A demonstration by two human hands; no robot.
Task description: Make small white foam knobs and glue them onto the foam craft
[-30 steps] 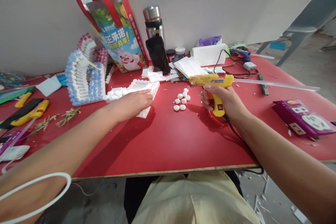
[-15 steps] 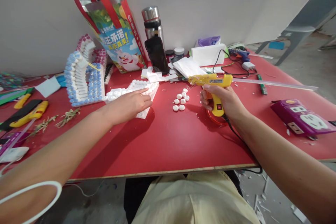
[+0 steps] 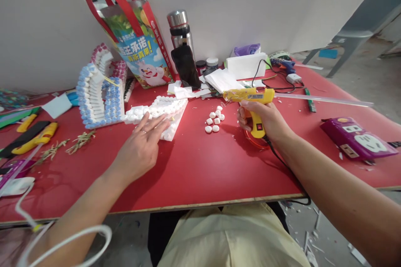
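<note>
My right hand [image 3: 261, 117] is wrapped round the handle of a yellow glue gun [image 3: 249, 95], whose nozzle points left. A long clear glue stick [image 3: 326, 99] sticks out of its back. Below the gun a round red lid or dish [image 3: 256, 141] is partly hidden. My left hand [image 3: 144, 144] lies with its fingers stretched out at the near edge of a white panel [image 3: 171, 132] covered with small white pieces [image 3: 163, 104]. Between the two hands several loose white pieces [image 3: 215, 121], like small pillows, sit in a cluster on the red table [image 3: 194, 175].
A blue-and-white curved model [image 3: 100, 96] stands at the left beside a printed bag [image 3: 140, 50]. Behind are a steel flask [image 3: 180, 29], a phone [image 3: 186, 66] and white paper [image 3: 246, 66]. A purple power strip [image 3: 357, 137] lies at the right. The gun's cord [image 3: 285, 164] runs over the table edge.
My left hand has drawn back toward me and to the left across the white panel, its fingers now spread. My right hand holds the glue gun in nearly the same place.
</note>
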